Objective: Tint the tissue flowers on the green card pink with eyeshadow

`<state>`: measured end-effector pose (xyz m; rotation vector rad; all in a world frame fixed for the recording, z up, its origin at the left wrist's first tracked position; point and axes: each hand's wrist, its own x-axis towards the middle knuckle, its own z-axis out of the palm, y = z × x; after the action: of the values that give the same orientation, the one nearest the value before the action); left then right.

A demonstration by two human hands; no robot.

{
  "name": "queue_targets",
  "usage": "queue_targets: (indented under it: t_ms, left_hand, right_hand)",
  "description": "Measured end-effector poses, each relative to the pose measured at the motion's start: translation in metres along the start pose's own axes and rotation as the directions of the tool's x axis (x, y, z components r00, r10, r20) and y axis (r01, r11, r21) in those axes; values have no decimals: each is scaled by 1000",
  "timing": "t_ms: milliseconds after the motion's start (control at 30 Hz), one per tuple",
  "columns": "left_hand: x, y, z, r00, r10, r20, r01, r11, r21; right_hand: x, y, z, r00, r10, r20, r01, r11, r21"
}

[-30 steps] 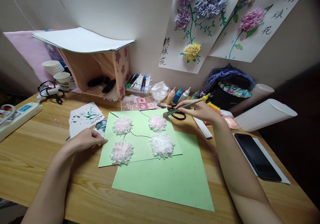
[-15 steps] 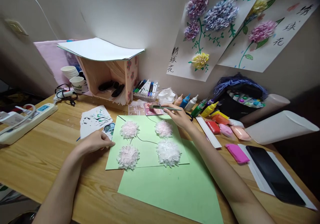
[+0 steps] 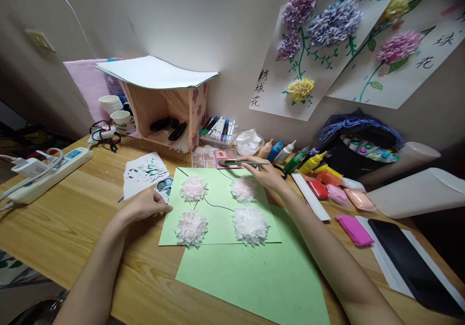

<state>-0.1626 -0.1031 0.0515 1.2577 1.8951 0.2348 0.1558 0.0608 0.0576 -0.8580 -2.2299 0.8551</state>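
Hanging beyond fingers (image 3: 253, 160) and brush (image 3: 232, 162), paper (image 3: 278, 90) seemingly reads 绣球花.

Wooden table (image 3: 145, 271), plain green sheet (image 3: 254, 281), puff-decked green sheet (image 3: 220, 223) overlapping it, paint-smeared paper (image 3: 143, 174), power strip (image 3: 54, 179), pink packet (image 3: 355, 230)

On the desk (image 3: 148, 284), the upper sheet (image 3: 218, 224) overlaps the lower sheet's (image 3: 250, 279) back part and bears four paper flowers (image 3: 250, 225), one toward each corner. The powder palette (image 3: 221, 154) lies behind it, a paper scrap (image 3: 145, 172) left. The power strip (image 3: 61, 174) lies by the desk's left edge, squeeze bottles (image 3: 295, 162) toward the back, the smartphone (image 3: 410, 262) near the right.
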Motion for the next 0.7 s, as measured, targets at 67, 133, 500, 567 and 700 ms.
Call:
queue_targets:
  t_ms: [67, 133, 500, 567, 700]
  left_hand:
    - [1, -2, 0, 1000, -6, -4, 6, 1000, 3]
    - [3, -5, 0, 1000, -6, -2, 6, 1000, 10]
    - [6, -7, -2, 1000, 15, 26, -16, 1000, 22]
    - [7, -8, -2, 1000, 10, 27, -11, 1000, 20]
    - [9, -11, -2, 1000, 13, 23, -14, 999, 30]
  right_hand:
    - [1, -1, -4, 999, 26, -20, -25, 1000, 4]
    - [2, -1, -9, 996, 43, -76, -43, 999, -2]
    - [-39, -2, -34, 982, 170, -86, -159, 980, 117]
    - [-43, 2, -34, 978, 188, -91, -180, 979, 91]
    - [-45, 13, -46, 964, 214, -156, -203, 975, 87]
